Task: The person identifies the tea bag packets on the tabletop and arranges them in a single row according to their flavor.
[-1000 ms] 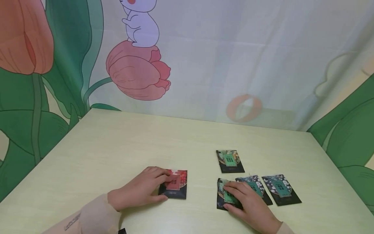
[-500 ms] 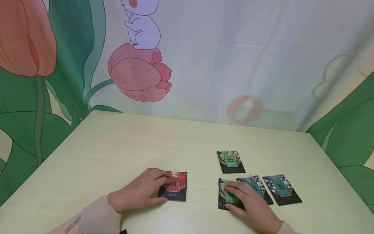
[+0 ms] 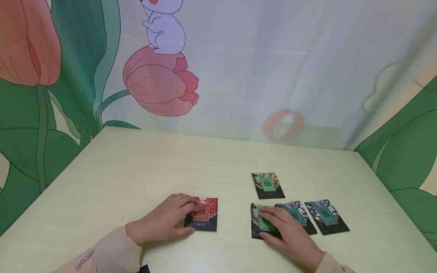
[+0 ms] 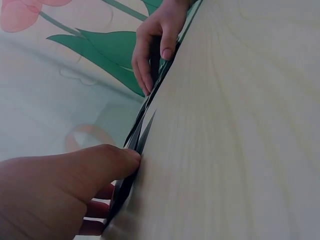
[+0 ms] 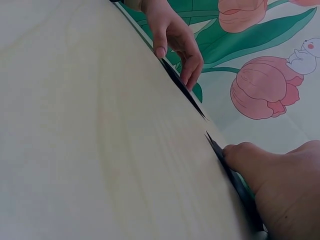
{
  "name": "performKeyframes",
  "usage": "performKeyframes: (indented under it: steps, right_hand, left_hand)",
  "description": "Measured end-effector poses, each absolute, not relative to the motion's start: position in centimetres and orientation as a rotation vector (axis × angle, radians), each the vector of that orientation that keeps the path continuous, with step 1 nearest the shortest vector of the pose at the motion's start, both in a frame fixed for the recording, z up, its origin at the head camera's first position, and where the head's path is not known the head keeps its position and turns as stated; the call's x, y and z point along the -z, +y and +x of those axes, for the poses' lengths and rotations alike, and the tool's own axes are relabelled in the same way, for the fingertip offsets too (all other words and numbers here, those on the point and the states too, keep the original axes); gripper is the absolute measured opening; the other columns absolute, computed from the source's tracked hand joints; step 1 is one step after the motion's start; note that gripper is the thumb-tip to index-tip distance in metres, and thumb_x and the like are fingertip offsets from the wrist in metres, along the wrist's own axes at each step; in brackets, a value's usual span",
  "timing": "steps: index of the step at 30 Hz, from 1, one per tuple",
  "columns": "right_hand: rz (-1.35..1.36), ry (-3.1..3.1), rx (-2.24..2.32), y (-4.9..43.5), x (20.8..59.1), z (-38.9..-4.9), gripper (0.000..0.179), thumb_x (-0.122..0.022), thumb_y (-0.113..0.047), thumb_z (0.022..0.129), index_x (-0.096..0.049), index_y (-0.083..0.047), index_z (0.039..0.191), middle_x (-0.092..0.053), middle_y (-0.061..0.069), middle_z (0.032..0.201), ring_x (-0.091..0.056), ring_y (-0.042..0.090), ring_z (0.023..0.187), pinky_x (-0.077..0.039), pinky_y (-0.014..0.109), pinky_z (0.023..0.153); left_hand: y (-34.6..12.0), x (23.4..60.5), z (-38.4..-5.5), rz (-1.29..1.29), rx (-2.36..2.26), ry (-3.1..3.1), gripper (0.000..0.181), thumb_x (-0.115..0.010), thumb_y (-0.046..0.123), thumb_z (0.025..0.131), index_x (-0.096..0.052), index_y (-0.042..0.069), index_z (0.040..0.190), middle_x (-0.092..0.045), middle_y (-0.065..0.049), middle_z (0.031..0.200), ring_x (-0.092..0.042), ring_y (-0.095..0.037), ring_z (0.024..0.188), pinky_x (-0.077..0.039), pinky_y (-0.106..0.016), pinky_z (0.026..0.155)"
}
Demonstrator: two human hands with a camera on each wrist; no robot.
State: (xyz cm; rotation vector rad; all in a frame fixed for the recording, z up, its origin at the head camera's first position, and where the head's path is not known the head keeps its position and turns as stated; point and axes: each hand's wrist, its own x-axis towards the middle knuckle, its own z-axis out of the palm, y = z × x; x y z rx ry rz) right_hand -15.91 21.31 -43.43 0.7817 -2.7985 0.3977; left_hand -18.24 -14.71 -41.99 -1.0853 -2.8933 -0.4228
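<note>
On the table, my left hand [image 3: 168, 220] rests over the left side of a flat sachet with a red label [image 3: 206, 214]. Its fingers lie on the upper part and its thumb is down at the lower left corner. To the right, my right hand [image 3: 290, 235] rests on a dark sachet with a green label [image 3: 257, 223], fingers and thumb spread over its face, covering its right part. Both wrist views show the thumbs lying along the sachets' near edges. Partly behind the right hand is a sachet with a teal label and white blossoms [image 3: 302, 216].
A second blossom sachet [image 3: 327, 216] lies at the far right, and another green-labelled sachet [image 3: 268, 185] farther back. A small black corner [image 3: 145, 269] shows by the left sleeve. Behind the pale table [image 3: 164, 163] hangs a curtain printed with tulips [image 3: 160, 83].
Both hands stay on the same sachets, which keep their places on the table. Only the head view shifts slightly.
</note>
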Motion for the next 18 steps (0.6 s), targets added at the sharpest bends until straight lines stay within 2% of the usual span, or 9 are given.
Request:
performKeyframes:
  steps: [12, 18]
  right_hand:
    - [0.78, -2.819, -0.471, 20.4, 43.3, -16.1, 0.05, -0.064, -0.046, 0.089, -0.059, -0.018, 0.131, -0.053, -0.004, 0.138, -0.052, 0.021, 0.126, -0.05, 0.044, 0.097]
    - [0.8, -2.818, -0.465, 19.9, 43.4, -16.2, 0.052, -0.066, -0.044, 0.088, -0.06, -0.015, 0.131, -0.053, -0.003, 0.139, -0.051, 0.021, 0.127, -0.049, 0.044, 0.1]
  left_hand:
    - [-14.7, 41.7, -18.2, -1.076, 0.457, -2.905, 0.047, -0.07, 0.043, 0.084, -0.061, 0.016, 0.121, -0.055, 0.001, 0.13, -0.048, -0.018, 0.124, -0.037, -0.041, 0.111]
    - [-14.7, 41.8, -18.2, -1.075, 0.453, -2.899, 0.046, -0.07, 0.043, 0.084, -0.061, 0.016, 0.121, -0.055, 0.001, 0.131, -0.048, -0.019, 0.125, -0.037, -0.041, 0.111]
